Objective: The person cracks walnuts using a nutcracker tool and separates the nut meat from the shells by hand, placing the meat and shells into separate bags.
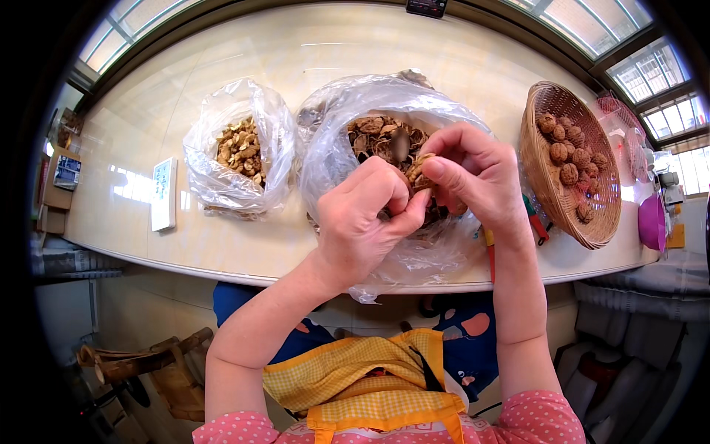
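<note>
Both hands meet above a clear plastic bag (327, 161) of broken walnut shells (377, 133). A cracked walnut (419, 172) is pinched between my left hand (369, 211) and my right hand (471, 172), with pale kernel showing on it. Fingers hide part of the nut and the bag's contents. To the left, a smaller clear plastic bag (277, 144) holds shelled walnut kernels (241, 150). Whole walnuts (579, 158) lie in a wicker basket (535, 166) on the right.
Tools with red handles (538, 226) lie between my right forearm and the basket, partly hidden. A white box-like object (164, 194) bearing writing rests at the left of the table (222, 250). A purple bowl (652, 222) stands at the far right, a phone (426, 6) at the back edge.
</note>
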Action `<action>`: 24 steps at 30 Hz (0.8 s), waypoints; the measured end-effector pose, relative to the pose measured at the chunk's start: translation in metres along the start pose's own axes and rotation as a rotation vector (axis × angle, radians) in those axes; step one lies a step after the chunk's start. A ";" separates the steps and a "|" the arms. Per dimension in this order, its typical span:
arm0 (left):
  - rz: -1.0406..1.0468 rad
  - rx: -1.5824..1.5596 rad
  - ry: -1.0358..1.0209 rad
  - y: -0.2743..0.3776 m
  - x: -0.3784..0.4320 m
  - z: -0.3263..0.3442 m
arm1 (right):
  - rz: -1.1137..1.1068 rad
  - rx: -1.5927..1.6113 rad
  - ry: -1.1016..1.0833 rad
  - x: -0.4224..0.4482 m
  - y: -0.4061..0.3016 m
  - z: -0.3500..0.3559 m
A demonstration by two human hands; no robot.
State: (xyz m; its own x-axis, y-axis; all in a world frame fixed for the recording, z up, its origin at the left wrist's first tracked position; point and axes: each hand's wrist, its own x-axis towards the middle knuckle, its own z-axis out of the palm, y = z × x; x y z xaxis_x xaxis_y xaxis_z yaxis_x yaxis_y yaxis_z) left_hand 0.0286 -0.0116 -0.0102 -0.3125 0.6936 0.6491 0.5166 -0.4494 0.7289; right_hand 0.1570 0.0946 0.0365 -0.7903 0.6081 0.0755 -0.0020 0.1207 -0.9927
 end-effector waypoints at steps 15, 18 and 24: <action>-0.085 -0.086 -0.066 0.001 0.009 -0.003 | -0.200 0.213 0.002 0.004 0.008 -0.006; -0.326 -0.288 0.024 0.003 0.004 0.001 | -0.258 0.269 -0.032 0.005 0.011 -0.003; -0.345 -0.324 -0.062 0.004 0.003 -0.005 | -0.185 0.124 -0.098 0.003 0.013 -0.006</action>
State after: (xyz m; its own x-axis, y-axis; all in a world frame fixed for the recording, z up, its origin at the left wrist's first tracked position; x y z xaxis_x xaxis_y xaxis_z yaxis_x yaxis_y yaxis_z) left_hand 0.0256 -0.0145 -0.0046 -0.3685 0.8611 0.3504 0.1126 -0.3328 0.9363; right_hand 0.1586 0.1025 0.0244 -0.8249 0.5051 0.2539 -0.2230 0.1220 -0.9672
